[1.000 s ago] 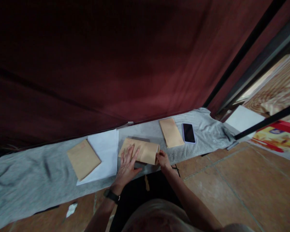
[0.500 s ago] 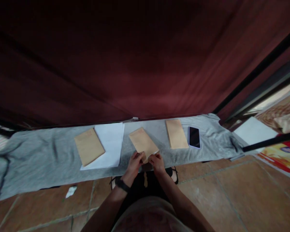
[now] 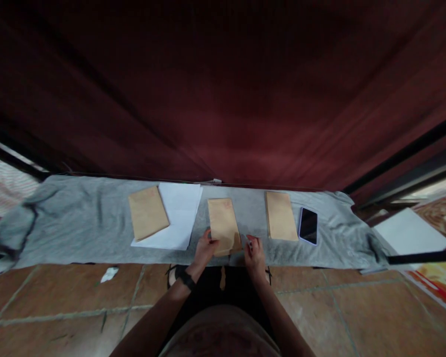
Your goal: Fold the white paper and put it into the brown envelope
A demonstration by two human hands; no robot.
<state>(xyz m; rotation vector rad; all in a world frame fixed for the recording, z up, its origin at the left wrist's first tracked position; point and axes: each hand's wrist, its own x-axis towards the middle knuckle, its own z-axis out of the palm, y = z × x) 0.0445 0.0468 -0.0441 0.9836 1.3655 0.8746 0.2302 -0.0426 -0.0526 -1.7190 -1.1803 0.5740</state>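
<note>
The brown paper envelope (image 3: 224,225), judged light and floppy, is pinched at its near edge by the left hand (image 3: 205,250); the grip of the right hand (image 3: 254,255) cannot be told.

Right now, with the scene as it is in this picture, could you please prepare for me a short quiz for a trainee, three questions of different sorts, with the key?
1. How many brown envelopes lie on the grey cloth?
2. True or false: the left hand touches the middle envelope.
3. What lies just to the right of the right envelope? A) a cup B) a phone C) scissors

Key: 1. three; 2. true; 3. B
</note>
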